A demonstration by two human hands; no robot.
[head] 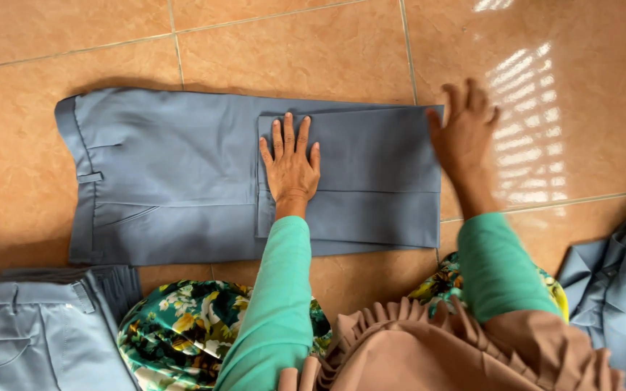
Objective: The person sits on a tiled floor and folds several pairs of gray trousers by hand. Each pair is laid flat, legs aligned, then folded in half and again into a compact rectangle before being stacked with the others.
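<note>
A pair of grey-blue trousers point(168, 174) lies flat on the orange tiled floor, waistband to the left, legs folded back over themselves. My left hand point(291, 163) rests flat with fingers spread on the folded leg section near its left edge. My right hand point(464, 134) is at the right fold edge of the trousers, fingers spread, touching the cloth and floor. Both arms wear green sleeves.
Another pair of grey trousers point(38, 333) lies at the bottom left, and a crumpled grey-blue garment point(617, 282) sits at the right edge. My floral-patterned lap point(175, 326) and a tan ruffled cloth point(429, 347) fill the bottom. Tiled floor point(291, 43) extends beyond.
</note>
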